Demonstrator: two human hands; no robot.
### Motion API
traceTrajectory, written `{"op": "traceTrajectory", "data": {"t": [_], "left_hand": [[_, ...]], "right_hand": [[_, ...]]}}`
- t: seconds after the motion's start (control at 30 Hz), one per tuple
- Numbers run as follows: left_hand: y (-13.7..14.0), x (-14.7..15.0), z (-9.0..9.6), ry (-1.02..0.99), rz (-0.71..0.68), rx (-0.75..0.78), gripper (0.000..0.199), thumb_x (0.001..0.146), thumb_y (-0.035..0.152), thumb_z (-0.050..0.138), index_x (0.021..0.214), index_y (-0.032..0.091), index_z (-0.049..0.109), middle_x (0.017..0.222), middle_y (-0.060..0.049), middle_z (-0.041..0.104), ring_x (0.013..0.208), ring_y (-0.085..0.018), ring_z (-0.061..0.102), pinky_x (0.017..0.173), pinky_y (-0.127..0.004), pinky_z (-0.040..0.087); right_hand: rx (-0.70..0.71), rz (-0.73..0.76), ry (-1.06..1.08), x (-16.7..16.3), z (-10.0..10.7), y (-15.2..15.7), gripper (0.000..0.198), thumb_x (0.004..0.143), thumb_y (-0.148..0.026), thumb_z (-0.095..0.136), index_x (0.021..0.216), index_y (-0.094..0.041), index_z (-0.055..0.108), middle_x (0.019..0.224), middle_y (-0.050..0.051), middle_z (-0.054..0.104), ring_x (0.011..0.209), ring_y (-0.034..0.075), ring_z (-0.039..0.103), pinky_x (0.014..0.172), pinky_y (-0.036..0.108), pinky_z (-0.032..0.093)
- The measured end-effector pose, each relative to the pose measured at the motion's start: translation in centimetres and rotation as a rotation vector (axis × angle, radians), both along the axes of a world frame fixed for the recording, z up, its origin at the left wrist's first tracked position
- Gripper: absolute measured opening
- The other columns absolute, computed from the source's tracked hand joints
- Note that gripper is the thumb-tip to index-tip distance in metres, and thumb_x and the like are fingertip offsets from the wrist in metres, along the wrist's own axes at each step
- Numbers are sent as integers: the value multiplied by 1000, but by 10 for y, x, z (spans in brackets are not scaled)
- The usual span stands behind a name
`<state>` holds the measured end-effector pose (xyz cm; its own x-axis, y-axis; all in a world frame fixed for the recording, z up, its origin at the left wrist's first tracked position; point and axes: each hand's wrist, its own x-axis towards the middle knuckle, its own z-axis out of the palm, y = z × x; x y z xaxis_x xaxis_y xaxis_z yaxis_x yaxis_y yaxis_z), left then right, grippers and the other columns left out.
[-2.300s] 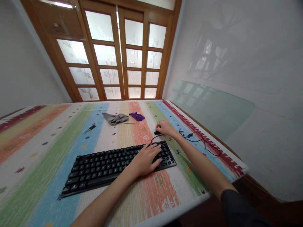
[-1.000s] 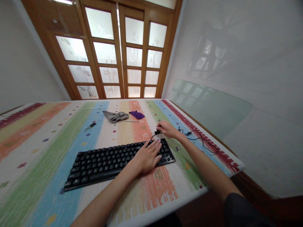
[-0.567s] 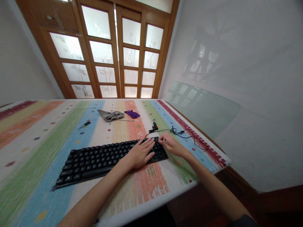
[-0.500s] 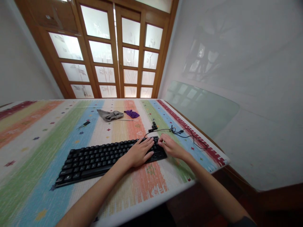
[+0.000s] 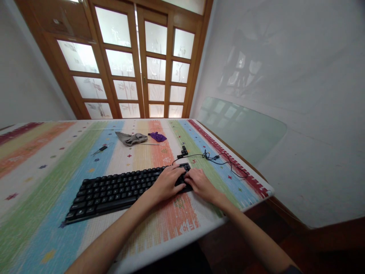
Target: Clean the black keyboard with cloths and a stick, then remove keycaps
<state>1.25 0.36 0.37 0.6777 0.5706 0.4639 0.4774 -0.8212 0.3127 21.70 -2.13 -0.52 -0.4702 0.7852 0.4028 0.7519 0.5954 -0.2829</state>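
Note:
A black keyboard (image 5: pixel 111 194) lies slightly slanted across the striped tablecloth. My left hand (image 5: pixel 168 183) rests on its right part, palm down, fingers stretched out and a little apart. Right beside it, my right hand (image 5: pixel 201 184) is over the keyboard's right end, thumb and fingers bent together in a pinch. Whatever sits between those fingertips is hidden. Several small black pieces, which look like keycaps (image 5: pixel 184 151), stand together just behind the keyboard. The keys under both hands are partly covered.
A black cable (image 5: pixel 221 158) lies loosely coiled behind my right hand. Farther back are a crumpled grey cloth (image 5: pixel 131 139), a purple cloth (image 5: pixel 157 137) and a thin rod (image 5: pixel 146 144). To the left lies a small black-handled item (image 5: pixel 102 148). The table's edge (image 5: pixel 182 243) runs close in front.
My right hand has moved left and slightly inward, so its fingertips now come close to my left hand. My left hand stays on the keyboard, its fingers drawn in a little. The view has shifted slightly.

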Motion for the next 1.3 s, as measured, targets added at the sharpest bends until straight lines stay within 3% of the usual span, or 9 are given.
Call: {"op": "traceTrajectory", "data": {"t": [0.3,0.77,1.07,1.3], "left_hand": [[-1,12,-5,-86,11,-58,20,81,19,67,100,20,62,108,-8,69,109,-26,59,97,-43,48],[4,9,-11,-85,-40,5,12,89,22,61,99,18,67,115,-9,69,114,-24,59,101,-42,47],[3,9,-10,-89,-51,-16,8,90,24,61,93,18,66,111,-9,69,111,-24,60,99,-42,48],[1,9,-12,-131,-63,-22,9,89,21,61,96,18,66,121,-11,65,119,-25,56,105,-44,46]], "right_hand": [[148,-53,-27,-2,-6,-4,16,98,-23,50,87,-21,62,83,7,62,80,22,54,75,36,41],[-27,94,80,12,9,-9,16,91,-16,56,103,-20,65,98,8,67,95,23,58,88,40,48],[-7,109,2,13,7,-6,17,95,-14,51,105,-20,63,100,8,65,97,23,56,89,41,48],[5,77,-88,11,10,-10,13,94,-13,52,103,-19,61,101,10,62,98,25,55,88,42,49]]}}
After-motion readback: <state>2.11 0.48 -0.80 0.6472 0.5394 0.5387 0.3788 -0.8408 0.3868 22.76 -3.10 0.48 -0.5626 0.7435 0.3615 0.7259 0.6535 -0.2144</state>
